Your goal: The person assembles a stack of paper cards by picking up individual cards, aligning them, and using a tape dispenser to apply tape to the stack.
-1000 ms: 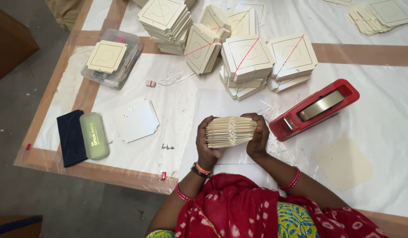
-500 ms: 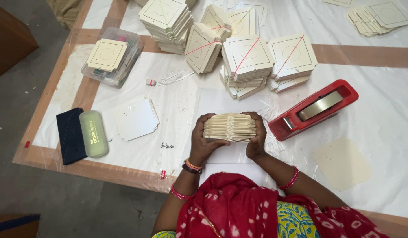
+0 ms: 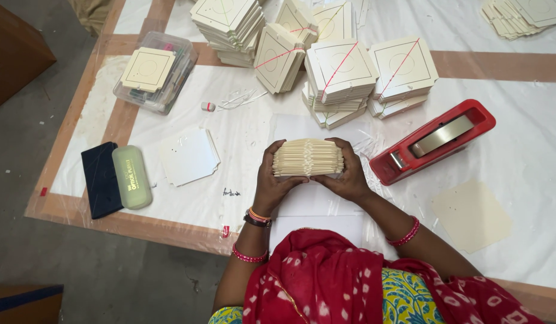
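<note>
Both hands squeeze a stack of cream cards [image 3: 307, 158] on edge, just above the table [image 3: 530, 150]: the left hand [image 3: 270, 183] grips one end, the right hand [image 3: 348, 174] the other. Nothing binds the stack, so if either hand loosens, I judge the middle cards could bow out and spill toward the red tape dispenser [image 3: 434, 141].
</note>
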